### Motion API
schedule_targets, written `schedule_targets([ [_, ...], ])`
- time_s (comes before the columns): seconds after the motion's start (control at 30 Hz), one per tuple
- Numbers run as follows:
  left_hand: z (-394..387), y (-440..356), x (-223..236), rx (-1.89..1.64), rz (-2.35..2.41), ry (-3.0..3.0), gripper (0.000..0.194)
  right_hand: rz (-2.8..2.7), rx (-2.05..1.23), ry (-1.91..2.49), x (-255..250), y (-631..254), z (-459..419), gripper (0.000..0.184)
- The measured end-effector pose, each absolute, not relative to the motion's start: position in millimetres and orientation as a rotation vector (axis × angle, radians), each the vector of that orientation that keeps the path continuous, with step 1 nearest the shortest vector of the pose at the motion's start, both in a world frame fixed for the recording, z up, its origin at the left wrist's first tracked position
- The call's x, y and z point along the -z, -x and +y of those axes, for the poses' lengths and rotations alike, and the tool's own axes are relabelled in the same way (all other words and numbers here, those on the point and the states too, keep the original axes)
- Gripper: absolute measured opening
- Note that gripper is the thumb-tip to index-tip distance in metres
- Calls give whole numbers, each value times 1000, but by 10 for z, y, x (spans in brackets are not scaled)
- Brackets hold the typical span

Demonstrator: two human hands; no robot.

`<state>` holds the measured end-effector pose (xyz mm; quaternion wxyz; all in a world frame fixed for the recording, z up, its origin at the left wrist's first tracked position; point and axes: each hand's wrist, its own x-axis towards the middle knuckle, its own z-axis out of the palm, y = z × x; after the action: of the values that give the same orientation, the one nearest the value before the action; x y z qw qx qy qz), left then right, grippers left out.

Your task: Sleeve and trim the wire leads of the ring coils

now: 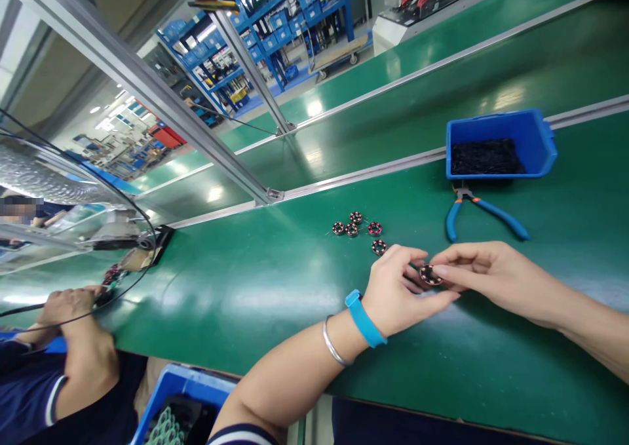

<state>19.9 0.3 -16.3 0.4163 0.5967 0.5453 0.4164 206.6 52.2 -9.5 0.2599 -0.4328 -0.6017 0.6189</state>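
Observation:
A small round motor stator (431,275) with copper windings is pinched between the thumb and fingers of my right hand (484,271). My left hand (396,291), with a blue wrist strap (366,318) and a silver bangle, is close on its left side. The left thumb stretches out below the stator, apart from the curled fingers; whether those fingertips touch it I cannot tell. Several similar stators lie on the green bench, among them a single stator (379,247) just beyond my left hand and a reddish stator (375,229). Thin wire ends stick out from some of them.
Blue-handled pliers (486,210) lie spread beyond my right hand, before a blue bin (533,163) of black thin pieces. Metal posts (196,130) rise along the bench. At left, a co-worker's hands (73,304) work near a black cable. A blue crate (170,374) stands below the edge.

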Motion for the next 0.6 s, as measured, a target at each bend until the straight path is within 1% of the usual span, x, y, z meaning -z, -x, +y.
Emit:
schedule_targets([
  [0.07,-31,-207,147,-1036,1295,-1349,62,-1629,-1715,1167,86,-2079,519,69],
  [0.13,-50,-211,129,-1018,1253,-1220,59,-1635,-1707,1164,69,-2076,498,68],
  [0.3,-63,-219,118,-972,1191,-999,63,-1655,-1460,1186,14,-2044,449,69],
  [0.5,-77,-226,88,-977,1144,-838,67,-1338,-1619,1303,-6,-2075,498,73],
  [0.6,-73,-226,63,-962,1128,-802,69,-1391,-1619,1291,-14,-2046,494,72],
])
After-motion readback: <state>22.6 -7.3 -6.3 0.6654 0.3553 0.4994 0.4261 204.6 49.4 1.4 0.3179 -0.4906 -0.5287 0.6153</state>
